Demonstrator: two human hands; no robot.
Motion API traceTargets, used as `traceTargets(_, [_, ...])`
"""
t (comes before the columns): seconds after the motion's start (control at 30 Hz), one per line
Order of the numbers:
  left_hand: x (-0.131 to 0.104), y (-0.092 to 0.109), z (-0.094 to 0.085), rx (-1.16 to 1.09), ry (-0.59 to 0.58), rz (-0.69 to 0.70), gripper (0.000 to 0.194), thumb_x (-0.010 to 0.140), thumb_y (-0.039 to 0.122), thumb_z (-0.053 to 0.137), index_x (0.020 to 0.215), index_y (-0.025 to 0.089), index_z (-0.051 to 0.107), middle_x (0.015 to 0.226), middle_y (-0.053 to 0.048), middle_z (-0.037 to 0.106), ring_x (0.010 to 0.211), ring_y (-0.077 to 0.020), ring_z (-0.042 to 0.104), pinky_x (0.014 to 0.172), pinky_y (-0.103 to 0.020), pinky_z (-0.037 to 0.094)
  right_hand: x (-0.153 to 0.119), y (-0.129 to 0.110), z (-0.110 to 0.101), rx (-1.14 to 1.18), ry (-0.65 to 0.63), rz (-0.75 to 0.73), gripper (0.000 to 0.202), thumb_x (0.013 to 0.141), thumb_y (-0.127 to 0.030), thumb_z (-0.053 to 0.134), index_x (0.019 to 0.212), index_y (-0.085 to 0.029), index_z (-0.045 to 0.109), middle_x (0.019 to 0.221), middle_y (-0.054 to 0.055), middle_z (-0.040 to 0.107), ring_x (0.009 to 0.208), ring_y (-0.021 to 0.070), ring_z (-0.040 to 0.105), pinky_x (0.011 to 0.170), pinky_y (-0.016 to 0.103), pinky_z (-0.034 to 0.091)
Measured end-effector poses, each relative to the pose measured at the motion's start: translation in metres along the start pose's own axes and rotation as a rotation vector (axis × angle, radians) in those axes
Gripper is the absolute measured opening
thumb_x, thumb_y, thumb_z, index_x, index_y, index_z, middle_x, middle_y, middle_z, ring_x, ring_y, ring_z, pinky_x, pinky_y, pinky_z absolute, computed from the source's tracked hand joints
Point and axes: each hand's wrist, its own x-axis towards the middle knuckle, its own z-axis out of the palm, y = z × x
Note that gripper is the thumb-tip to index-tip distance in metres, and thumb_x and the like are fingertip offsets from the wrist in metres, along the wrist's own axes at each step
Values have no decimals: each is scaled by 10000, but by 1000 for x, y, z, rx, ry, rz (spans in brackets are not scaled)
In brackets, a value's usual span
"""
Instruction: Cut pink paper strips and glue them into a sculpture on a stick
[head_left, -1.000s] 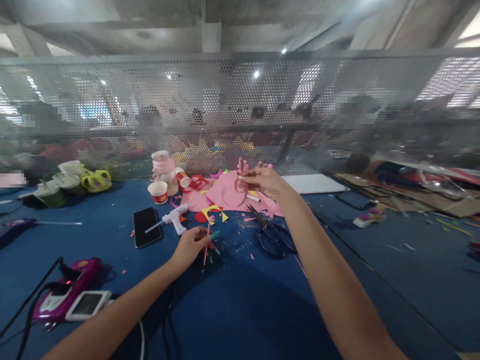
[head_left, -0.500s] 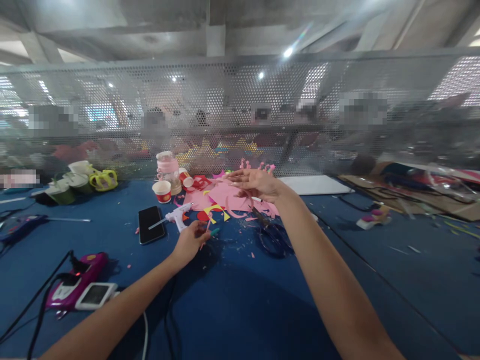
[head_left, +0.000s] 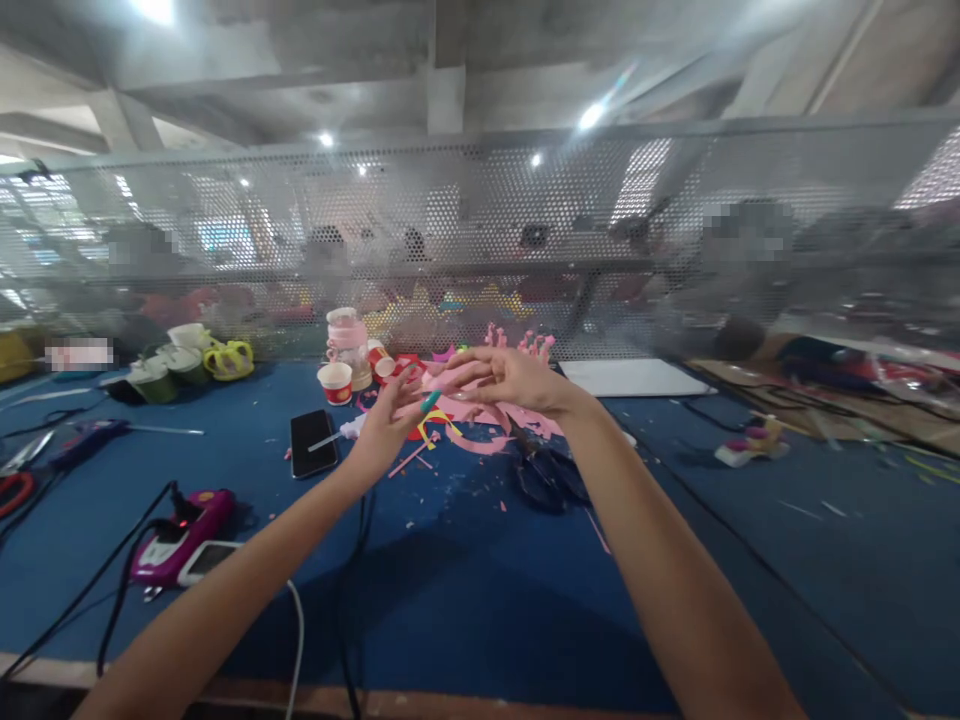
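My left hand (head_left: 386,428) reaches in beside the pink paper pile, fingers stretched and apart, with no object visible in it. Teal shows at its thumb and fingertip, apparently nails. Over the pink paper (head_left: 532,418) hovers my right hand (head_left: 517,383), its fingers extended and loosely spread; whether they touch the sheets I cannot tell. A thin pink strip (head_left: 407,458) lies on the table below my left hand. Yellow paper cutouts (head_left: 433,428) sit between the hands. Dark-handled scissors (head_left: 546,476) rest by my right forearm. Behind my left hand is a partly hidden white glue gun (head_left: 352,428).
A phone (head_left: 313,444) and a purple power strip (head_left: 184,537) with cables lie left. Paper cups (head_left: 335,382) and a pink-lidded bottle (head_left: 347,345) stand behind. A perforated metal screen (head_left: 465,230) closes the back. A tape dispenser (head_left: 752,443) lies right.
My left hand has let go of the pink strip, which now lies on the table, and moved up and forward toward the paper. My right hand stays over the pile. The view has shifted slightly.
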Motion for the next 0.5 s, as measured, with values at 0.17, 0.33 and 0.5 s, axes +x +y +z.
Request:
traceTargets(0.17, [19,34,14,-91,29,44,403,604,186,657,982,127,531,717,-22,645,667,-124,606,675,-275,473,-5,-10,4,-44,65,7,420,592,-172,681,987,-185,535,922,63,656,890,209,607,701,308,526])
traceTargets(0.33, [21,38,12,-31,166,172,374,573,164,678,923,150,547,713,-7,640,638,-109,598,629,-250,488,-8,-12,1,-102,128,7,413,595,-237,698,973,-189,539,911,77,653,852,212,615,663,306,520])
traceTargets(0.5, [18,35,5,305,91,344,590,589,167,678,1131,188,449,939,-51,626,531,-65,551,532,-219,487,-6,-15,8,-118,260,22,342,636,-355,666,899,-172,547,930,114,646,902,218,598,723,318,493])
